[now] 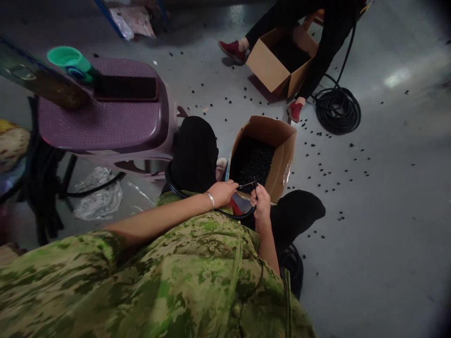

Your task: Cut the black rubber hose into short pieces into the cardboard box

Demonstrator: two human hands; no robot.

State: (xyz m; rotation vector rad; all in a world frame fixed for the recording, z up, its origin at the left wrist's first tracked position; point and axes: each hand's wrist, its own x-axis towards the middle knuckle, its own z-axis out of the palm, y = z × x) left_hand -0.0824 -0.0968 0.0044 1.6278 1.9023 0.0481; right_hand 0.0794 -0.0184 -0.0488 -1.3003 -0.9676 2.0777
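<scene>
Hose (243, 216): black, loops under my hands, over my lap
L hand (222, 192): fingers pinched on thin black tool (247, 185)
R hand (261, 203): fist closed round hose end
Box (278, 141): open, w/ black bits, just ahead

No lettering can be read anywhere (boxes included).

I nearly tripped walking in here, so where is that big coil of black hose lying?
The coil of black hose lies on the grey floor at the upper right of the head view, right beside another person's red shoe and cardboard box.
</scene>
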